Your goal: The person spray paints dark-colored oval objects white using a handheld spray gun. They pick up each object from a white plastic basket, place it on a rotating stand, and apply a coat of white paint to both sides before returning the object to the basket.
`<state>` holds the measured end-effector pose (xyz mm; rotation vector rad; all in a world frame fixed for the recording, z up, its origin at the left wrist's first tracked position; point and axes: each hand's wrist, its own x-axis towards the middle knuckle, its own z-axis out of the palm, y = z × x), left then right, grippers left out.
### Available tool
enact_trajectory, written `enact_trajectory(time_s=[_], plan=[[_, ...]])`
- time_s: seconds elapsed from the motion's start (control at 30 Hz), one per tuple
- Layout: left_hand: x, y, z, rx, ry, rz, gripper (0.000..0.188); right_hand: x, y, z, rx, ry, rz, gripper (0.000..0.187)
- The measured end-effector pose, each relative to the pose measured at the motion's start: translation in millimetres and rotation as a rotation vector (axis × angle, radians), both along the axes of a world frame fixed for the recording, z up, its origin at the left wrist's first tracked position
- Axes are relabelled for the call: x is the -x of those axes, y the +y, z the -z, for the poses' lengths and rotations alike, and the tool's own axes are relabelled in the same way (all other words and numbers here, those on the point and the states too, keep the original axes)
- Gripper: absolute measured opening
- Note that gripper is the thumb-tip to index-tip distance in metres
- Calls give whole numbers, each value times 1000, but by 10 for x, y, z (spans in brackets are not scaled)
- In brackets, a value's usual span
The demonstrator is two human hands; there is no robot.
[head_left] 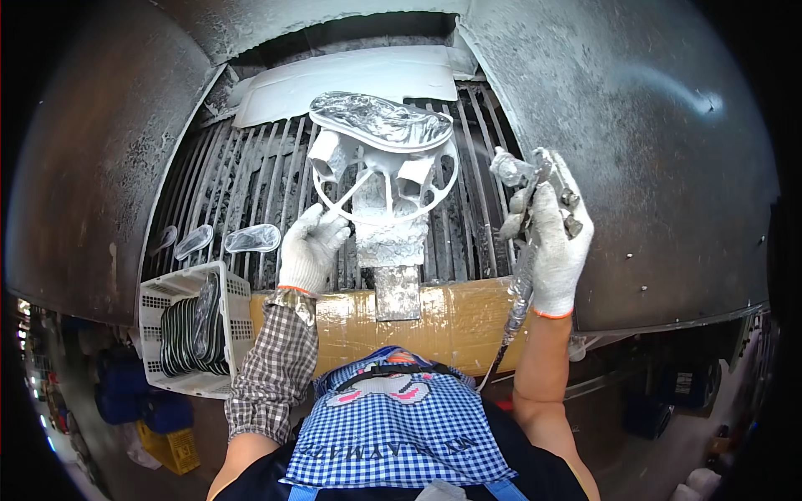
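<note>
A shoe sole (380, 121) with a shiny, black-and-white streaked face and a pale edge sits on a white-coated stand with a spoked, wheel-like ring (341, 209). At the ring's lower left, my gloved left hand (309, 250) has its fingers apart, the fingertips at or very close to the rim. My gloved right hand (561, 238) is wrapped round a paint-crusted spray gun (522, 196), held upright to the right of the stand. A wrapped hose (511, 321) runs down from the gun. The palm side of my right hand is partly hidden.
Metal slats (267, 159) lie beneath the stand, with several small soles (253, 239) on their left. A white crate (150, 321) of stacked dark soles stands left of my sleeve. Stained booth walls (660, 184) rise on both sides. A brown taped ledge (451, 317) runs along the front.
</note>
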<state>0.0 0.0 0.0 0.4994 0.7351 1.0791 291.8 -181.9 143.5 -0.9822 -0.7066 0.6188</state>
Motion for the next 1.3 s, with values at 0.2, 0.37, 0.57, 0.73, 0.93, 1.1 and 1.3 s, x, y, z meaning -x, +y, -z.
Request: enact_trajectory(time_s=[0.2, 0.37, 0.57, 0.73, 0.93, 1.1, 1.3], plan=[[-272, -307, 57, -4, -79, 100, 44, 84, -254, -155, 70, -47, -2, 53], [-546, -470, 203, 34, -122, 157, 42, 220, -237, -168, 66, -57, -42, 51], [-556, -457, -70, 65, -146, 136, 47, 246, -243, -128, 69, -29, -47, 50], [-384, -370, -97, 72, -86, 97, 45, 177, -246, -58, 39, 23, -49, 50], [-180, -220, -57, -4, -87, 92, 53, 135, -218, 8, 32, -5, -141, 53], [-110, -121, -134, -49, -73, 70, 45, 157, -193, 29, 57, 29, -220, 55], [-6, 38, -191, -46, -80, 14, 33, 282, -48, 124, 22, 82, -297, 54]])
